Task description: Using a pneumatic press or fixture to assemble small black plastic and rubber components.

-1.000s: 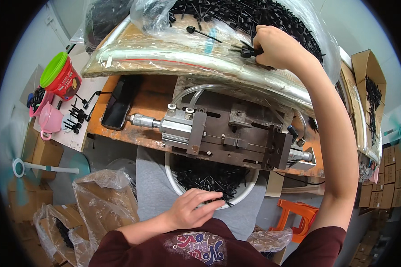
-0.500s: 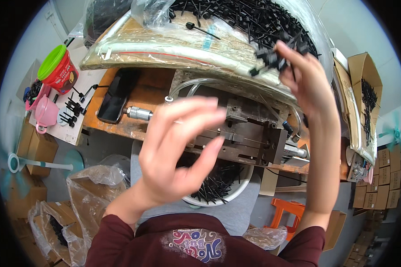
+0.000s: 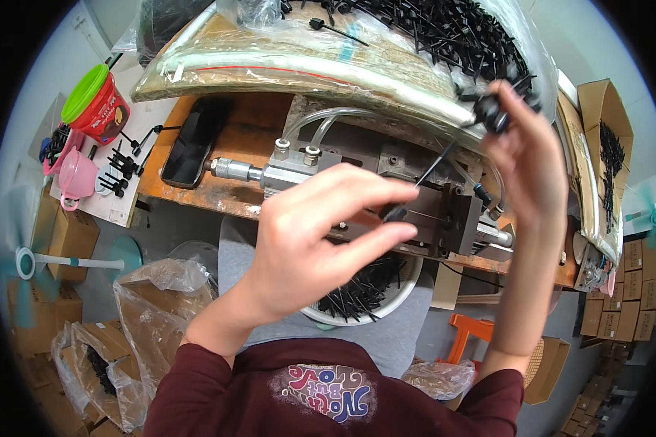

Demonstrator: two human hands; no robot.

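My right hand point(image 3: 525, 138) is raised over the front edge of the plastic-covered board, closed around a bunch of black plastic rod parts with knobbed heads point(image 3: 494, 113). One thin black rod part point(image 3: 437, 160) slants from that bunch down toward my left hand point(image 3: 321, 226). Its dark head lies in the gap between my left thumb and index finger. Those fingers are curved and visibly apart; whether they touch the head is unclear. Beneath my left hand is a metal bench fixture point(image 3: 455, 222) with an air cylinder point(image 3: 291, 173), partly covered by the hand.
A heap of black rod parts point(image 3: 459, 36) covers the raised board point(image 3: 270, 80). A white tub point(image 3: 415, 280) of them stands at my lap. Left are a phone point(image 3: 189, 149), a red bucket point(image 3: 98, 109), a pink cup point(image 3: 76, 175) and a fan point(image 3: 25, 262). A cardboard box point(image 3: 598, 102) stands right.
My left hand has moved right and its fingers have drawn closer together around a rod part's head. My right hand has shifted slightly right with its bunch.
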